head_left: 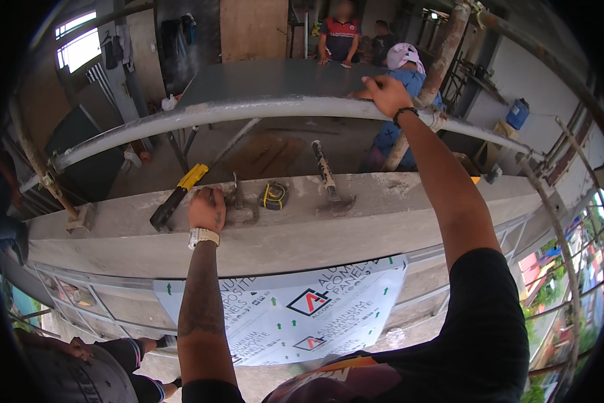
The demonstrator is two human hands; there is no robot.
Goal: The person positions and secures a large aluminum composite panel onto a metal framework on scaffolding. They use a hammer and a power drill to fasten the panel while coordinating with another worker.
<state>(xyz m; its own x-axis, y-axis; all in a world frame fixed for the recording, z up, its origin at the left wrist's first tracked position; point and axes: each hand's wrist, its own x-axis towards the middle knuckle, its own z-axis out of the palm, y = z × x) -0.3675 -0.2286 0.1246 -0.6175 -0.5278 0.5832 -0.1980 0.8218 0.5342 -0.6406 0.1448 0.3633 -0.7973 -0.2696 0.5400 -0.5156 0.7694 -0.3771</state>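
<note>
My left hand [206, 209] is closed and pressed down on the concrete ledge [382, 191]; what its curled fingers hold, if anything, is hidden. Close against its right side lies a metal clamp [247, 209]. To its left, a tool with a yellow and black body [179, 197] lies slanted across the ledge. Farther right are a yellow and black tape measure [273, 195] and a claw hammer [327, 176], its worn handle pointing away over the far edge. My right hand [388, 96] is closed around the metal pipe [302, 107] above the ledge.
Below the ledge, a film-covered panel [355, 302] sits by a metal frame. Beyond the pipe, a person in a dark red shirt [340, 33] stands at a dark sheet [268, 80]; another in blue [406, 74] bends nearby. A person [94, 363] is at lower left. Scaffold poles [449, 50] rise around.
</note>
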